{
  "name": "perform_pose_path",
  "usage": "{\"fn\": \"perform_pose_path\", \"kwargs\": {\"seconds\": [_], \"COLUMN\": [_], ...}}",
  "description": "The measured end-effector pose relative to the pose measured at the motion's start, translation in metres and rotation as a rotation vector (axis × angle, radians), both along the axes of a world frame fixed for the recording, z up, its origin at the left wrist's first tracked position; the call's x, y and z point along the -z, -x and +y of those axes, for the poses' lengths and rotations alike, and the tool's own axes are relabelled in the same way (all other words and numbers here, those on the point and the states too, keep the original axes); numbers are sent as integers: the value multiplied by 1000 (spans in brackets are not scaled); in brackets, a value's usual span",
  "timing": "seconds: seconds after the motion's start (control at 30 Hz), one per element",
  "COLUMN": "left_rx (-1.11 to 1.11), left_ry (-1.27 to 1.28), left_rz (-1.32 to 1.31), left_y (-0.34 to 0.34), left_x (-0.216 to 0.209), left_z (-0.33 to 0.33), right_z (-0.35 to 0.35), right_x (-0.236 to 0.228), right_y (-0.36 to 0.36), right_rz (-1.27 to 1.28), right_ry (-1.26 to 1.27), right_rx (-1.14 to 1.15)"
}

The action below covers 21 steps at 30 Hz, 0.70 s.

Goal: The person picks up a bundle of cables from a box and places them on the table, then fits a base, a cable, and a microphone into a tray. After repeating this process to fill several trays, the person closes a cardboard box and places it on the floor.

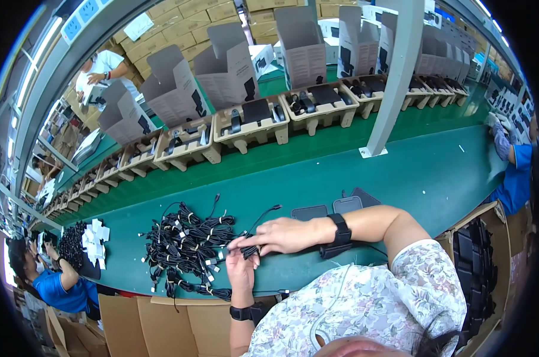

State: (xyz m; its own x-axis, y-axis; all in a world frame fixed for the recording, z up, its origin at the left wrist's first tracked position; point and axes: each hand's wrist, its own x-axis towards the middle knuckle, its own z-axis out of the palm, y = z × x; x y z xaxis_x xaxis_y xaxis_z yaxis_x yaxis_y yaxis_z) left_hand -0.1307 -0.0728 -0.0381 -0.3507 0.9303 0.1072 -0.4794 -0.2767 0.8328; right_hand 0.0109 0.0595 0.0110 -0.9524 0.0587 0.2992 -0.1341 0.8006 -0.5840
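Note:
In front of me, both hands meet over a bundled black cable (250, 251) at the right edge of a big pile. My left hand (242, 272) comes up from below with its fingers closed round the bundle. From the right, my right hand (284, 235) reaches across, its fingers pressed on the same cable and partly hiding it. One loose cable end (268, 213) sticks up past my knuckles. Many black cables tied in coils make up the cable pile (183, 244) on the green table (400, 163).
Flat dark grey pieces (346, 204) lie beyond my right forearm. A row of moulded trays (251, 128) with black parts and open boxes (302, 53) lines the far side. A metal post (394, 83) stands on the table. Cardboard cartons (156, 324) sit below. Co-workers (61, 285) flank me.

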Motion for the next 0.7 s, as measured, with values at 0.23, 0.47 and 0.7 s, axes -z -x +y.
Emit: {"fn": "perform_pose_path", "kwargs": {"seconds": [0.23,0.47,0.7], "left_rx": [-65,-38,-13], "left_ry": [112,166,184], "left_rz": [165,315,301], "left_y": [9,13,19], "left_x": [9,10,16], "left_z": [2,-1,-2], "right_z": [56,159,230], "right_x": [-18,-66,-96], "right_y": [3,43,105], "right_rz": [189,212,-205], "right_ry": [-88,-409,-380], "right_rx": [398,769,925]}}
